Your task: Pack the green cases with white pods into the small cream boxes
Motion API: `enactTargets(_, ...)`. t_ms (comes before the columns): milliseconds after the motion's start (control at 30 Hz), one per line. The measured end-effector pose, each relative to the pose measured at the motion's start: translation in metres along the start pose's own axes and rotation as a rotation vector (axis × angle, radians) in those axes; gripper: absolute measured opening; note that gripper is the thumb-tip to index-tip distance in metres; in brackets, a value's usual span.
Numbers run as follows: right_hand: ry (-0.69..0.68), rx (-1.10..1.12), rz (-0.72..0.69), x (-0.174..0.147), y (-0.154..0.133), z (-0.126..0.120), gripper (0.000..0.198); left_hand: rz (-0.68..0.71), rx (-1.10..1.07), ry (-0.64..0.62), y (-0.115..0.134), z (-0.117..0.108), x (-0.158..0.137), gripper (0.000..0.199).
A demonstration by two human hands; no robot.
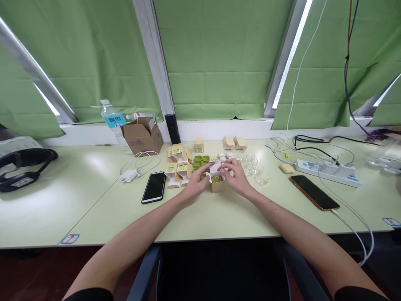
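Observation:
A small kraft cardboard box (217,186) stands on the table before me with its white-lined lid (214,167) raised. Inside it is a green piece with a pale ring shape on top. My left hand (198,183) grips the box at its left side, fingers by the lid and side flap. From the right, my right hand (234,177) pinches the box's lid edge or flap; the fingertips partly hide which. Green small containers (201,161) sit just behind my left hand. Clear little cups (255,167) lie beyond my right hand.
More small boxes (177,167) stand left of my hands, others (234,143) farther back. A black phone (154,187) lies left, another phone (314,192) right, with cables and a power strip (328,173). A brown carton (142,137) and water bottle (114,121) stand back left.

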State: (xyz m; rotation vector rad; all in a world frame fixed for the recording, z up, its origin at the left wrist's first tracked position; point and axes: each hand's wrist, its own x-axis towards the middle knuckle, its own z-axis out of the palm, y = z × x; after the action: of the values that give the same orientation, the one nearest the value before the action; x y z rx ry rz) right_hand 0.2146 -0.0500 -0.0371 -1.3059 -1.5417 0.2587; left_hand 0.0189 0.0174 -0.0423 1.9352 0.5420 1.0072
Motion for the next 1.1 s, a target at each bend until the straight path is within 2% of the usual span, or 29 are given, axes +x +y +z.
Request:
enactTargets(200,0.096,0.188,0.117,0.005,0.012,-0.002,0.017,-0.023,-0.072,-0.014,-0.002,0.0,0.005,0.041)
enactTargets(400,0.056,0.274,0.157,0.003,0.018,0.01,0.035,0.018,-0.056,0.026,-0.006,0.014,0.005,0.03)
enactTargets(533,0.012,0.248,0.161,0.0,0.013,0.015,0.041,-0.034,-0.118,0.056,-0.003,0.02,0.002,0.035)
enactTargets(633,-0.007,0.205,0.13,-0.001,0.007,0.015,0.037,-0.037,-0.107,0.053,-0.001,0.02,0.002,0.042)
enactTargets(900,-0.022,0.143,-0.075,-0.007,-0.007,0.003,0.02,0.018,0.087,0.062,0.005,0.019,0.003,0.012)
enactTargets(1033,0.023,0.179,-0.131,-0.01,-0.009,-0.002,0.014,0.018,0.141,0.042,0.009,0.018,0.0,0.01)
enactTargets(1100,0.036,0.17,-0.138,-0.011,-0.009,-0.003,0.015,0.064,0.209,0.045,0.01,0.014,-0.002,0.013)
